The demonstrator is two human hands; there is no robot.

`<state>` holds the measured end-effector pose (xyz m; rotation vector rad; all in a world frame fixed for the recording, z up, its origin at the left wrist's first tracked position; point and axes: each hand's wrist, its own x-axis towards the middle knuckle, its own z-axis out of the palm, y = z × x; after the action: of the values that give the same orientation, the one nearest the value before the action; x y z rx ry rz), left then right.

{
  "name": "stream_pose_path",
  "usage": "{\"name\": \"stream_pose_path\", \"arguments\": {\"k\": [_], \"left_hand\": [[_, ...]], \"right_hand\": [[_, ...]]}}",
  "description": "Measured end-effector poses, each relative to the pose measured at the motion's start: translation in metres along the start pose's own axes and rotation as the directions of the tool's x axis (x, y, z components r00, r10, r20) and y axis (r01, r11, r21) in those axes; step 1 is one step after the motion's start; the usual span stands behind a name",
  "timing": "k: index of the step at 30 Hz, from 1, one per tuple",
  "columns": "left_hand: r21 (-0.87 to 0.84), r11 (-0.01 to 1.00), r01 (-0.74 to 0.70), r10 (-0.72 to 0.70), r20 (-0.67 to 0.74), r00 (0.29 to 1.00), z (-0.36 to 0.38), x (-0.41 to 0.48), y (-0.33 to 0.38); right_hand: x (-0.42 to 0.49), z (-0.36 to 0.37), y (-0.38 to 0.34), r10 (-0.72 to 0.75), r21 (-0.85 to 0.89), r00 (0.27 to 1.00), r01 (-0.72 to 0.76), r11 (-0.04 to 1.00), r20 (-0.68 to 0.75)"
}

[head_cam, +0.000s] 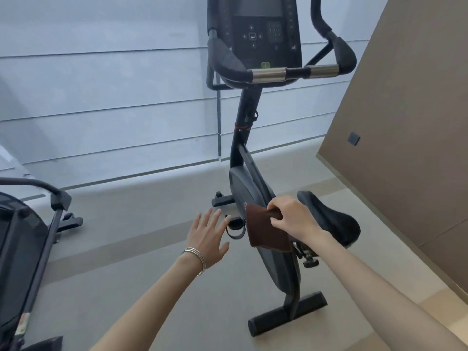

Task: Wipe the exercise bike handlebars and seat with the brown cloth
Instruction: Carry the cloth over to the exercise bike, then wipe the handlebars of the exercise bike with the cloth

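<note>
Nearest: left hand [207, 236] flat, fingers spread, empty, bangles [196, 259] at wrist. Right hand [291, 219] pinching brown cloth [268, 231] by top edge; cloth hanging before bike frame [253, 188], near seat [331, 219] nose. Farther up: handlebars [296, 71] below console [260, 29], untouched.

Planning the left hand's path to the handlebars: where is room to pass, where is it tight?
Open space lies between the second machine and the bike's post, up to the handlebars. Bare floor sits under the left hand. Crowded: right hand, brown cloth, pedal and seat bunch together.
</note>
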<state>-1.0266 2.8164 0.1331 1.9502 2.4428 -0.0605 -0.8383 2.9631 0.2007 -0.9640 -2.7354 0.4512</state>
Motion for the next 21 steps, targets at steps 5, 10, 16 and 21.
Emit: {"name": "stream_pose_path", "arguments": {"k": [5,10,16,21], "left_hand": [[0.014,0.998,-0.059,0.060,-0.111,0.992,-0.023,0.067,-0.041],[0.067,0.983,-0.173,0.182,-0.192,0.964,-0.059,0.139,-0.084],[0.140,0.949,-0.284,0.312,-0.259,0.914,-0.105,0.211,-0.126],[0.166,0.919,-0.357,0.393,-0.318,0.863,-0.140,0.254,-0.125]], "right_hand": [[0.063,-0.015,0.001,0.039,-0.008,0.994,-0.040,0.999,-0.105],[0.128,-0.035,-0.017,0.120,0.024,0.960,-0.118,0.993,-0.254],[0.186,-0.065,-0.033,0.206,0.069,0.887,-0.195,0.978,-0.414],[0.210,-0.092,-0.032,0.258,0.090,0.816,-0.249,0.964,-0.517]]}}
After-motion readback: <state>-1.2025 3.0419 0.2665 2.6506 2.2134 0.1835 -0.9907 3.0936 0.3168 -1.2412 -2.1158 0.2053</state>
